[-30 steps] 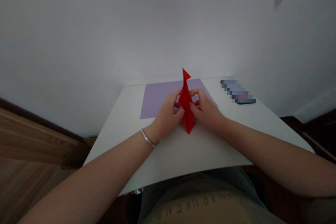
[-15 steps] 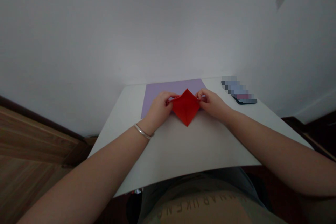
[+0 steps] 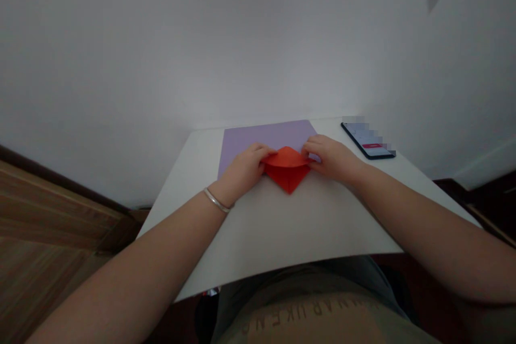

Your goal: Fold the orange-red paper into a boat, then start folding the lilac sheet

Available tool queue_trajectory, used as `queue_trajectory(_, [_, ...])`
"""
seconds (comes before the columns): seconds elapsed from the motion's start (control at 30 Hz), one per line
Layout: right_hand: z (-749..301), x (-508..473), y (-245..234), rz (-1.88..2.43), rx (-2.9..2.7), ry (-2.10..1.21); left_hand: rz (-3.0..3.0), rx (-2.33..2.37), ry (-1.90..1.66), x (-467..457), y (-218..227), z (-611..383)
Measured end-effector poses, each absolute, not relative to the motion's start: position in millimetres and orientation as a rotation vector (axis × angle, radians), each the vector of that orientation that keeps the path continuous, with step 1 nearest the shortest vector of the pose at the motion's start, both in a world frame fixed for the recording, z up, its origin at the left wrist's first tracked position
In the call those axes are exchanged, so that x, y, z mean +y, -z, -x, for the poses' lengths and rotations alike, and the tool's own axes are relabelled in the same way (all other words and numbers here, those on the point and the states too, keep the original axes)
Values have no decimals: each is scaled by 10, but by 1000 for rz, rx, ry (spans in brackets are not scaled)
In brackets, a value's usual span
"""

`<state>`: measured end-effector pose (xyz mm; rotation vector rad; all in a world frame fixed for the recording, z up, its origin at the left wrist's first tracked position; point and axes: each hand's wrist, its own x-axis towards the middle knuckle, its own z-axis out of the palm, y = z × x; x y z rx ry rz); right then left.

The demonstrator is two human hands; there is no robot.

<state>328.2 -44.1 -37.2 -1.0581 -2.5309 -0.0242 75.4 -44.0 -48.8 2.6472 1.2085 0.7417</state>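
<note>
Between my hands is a sheet of red folded paper [image 3: 288,174]. Its upper part curves over toward me as an orange-red flap, while a darker red point below faces my body. My left hand [image 3: 252,164] pinches the paper's left corner, thumb and fingers together. At the opposite corner, my right hand [image 3: 328,156] grips the paper with bent fingers. Both fingertips are partly hidden by the paper and the hands themselves. A purple sheet [image 3: 262,134] lies flat behind the red paper, partly covered by my hands.
The white table [image 3: 258,242] stands against a pale wall [image 3: 258,43]. A phone [image 3: 368,142] with its screen lit lies at the table's right rear. Wooden boards [image 3: 52,226] are low on the left.
The red paper's top point, standing up before, now bends down toward me, forming a curved flap. Both hands keep hold of the side corners and have shifted only slightly.
</note>
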Motion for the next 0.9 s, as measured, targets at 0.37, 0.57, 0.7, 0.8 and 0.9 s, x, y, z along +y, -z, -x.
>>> queue_trajectory(0.37, [-3299, -435, 400, 1127, -2542, -192, -2974, 1318, -410, -485, 447, -729])
queue_trajectory(0.57, [-3267, -462, 385, 1251, -2455, 6, -2651, 1471, -556, -480, 476, -755])
queue_trajectory(0.7, [-3236, -465, 419, 1262, -2407, 19, -2445, 1424, -638, -473, 471, -771])
queue_trajectory(0.8, [-3187, -467, 462, 1198, -2408, -18, -2470, 1337, -673, -490, 439, -799])
queue_trajectory(0.9, [-3153, -463, 486, 1108, -2469, -63, -2565, 1251, -673, -496, 423, -813])
